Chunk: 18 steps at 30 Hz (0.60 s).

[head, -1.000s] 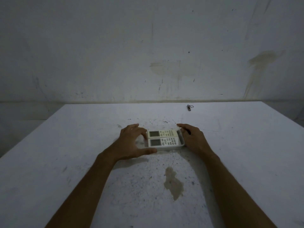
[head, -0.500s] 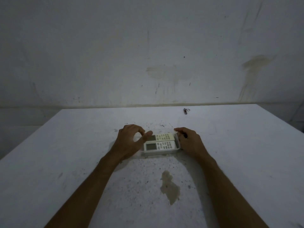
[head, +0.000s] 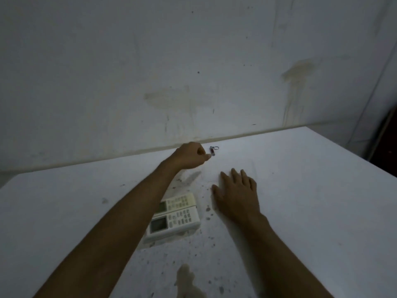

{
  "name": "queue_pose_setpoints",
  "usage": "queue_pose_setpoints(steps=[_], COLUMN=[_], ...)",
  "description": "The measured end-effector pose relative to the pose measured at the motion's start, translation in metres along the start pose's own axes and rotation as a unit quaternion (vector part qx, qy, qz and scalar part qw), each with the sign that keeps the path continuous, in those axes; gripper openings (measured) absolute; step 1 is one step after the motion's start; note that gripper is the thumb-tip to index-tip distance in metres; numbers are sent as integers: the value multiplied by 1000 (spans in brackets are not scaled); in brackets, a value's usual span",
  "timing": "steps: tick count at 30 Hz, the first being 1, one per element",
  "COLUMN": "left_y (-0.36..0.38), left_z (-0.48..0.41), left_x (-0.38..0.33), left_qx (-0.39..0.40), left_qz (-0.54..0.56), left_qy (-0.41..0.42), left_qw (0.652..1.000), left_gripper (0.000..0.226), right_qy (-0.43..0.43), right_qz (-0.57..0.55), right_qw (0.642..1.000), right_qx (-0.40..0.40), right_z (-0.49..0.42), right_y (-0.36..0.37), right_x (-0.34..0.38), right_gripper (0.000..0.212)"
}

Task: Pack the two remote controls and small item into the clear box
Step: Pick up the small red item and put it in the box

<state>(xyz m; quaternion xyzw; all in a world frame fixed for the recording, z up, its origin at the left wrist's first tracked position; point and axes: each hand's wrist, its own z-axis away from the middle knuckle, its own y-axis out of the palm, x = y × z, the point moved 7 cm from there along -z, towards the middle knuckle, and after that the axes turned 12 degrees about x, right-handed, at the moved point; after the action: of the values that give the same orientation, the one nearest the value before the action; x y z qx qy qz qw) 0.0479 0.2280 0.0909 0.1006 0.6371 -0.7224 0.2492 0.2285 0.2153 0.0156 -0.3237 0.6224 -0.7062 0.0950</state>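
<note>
Two white remote controls lie side by side, the far one [head: 181, 202] and the near one [head: 175, 220], inside the shallow clear box [head: 150, 239], which my left forearm partly covers. The small item [head: 212, 151], a tiny dark cylinder with a ring, lies near the table's far edge. My left hand [head: 190, 155] is stretched out to it with curled fingers, thumb and forefinger tips at its near end; whether they grip it is unclear. My right hand [head: 236, 196] rests flat on the table, fingers spread, to the right of the box.
The white table [head: 311, 190] is speckled with dark spots and has a brown stain [head: 187, 280] near its front. A stained wall [head: 193, 72] stands right behind the far edge. The table's right edge drops off by a dark gap [head: 386, 136].
Both hands have left the box. My left hand has reached forward to the small item at the far edge. My right hand has moved off to the right and lies flat.
</note>
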Motion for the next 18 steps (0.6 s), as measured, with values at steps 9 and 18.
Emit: queue_pose_setpoints(steps=[9,18], left_y=[24,14], left_z=[-98,-70], left_x=[1,7], left_qx=[-50,-87], left_qz=[-18,90], left_qy=[-189,-180], left_qw=[981,976], left_gripper=[78,50], right_qy=[0,0], right_qz=[-6,-10], right_qw=[1000,1000], right_qx=[8,22], right_z=[-12,-14], right_y=[8,5], right_x=[-1,0], right_gripper=[72,72])
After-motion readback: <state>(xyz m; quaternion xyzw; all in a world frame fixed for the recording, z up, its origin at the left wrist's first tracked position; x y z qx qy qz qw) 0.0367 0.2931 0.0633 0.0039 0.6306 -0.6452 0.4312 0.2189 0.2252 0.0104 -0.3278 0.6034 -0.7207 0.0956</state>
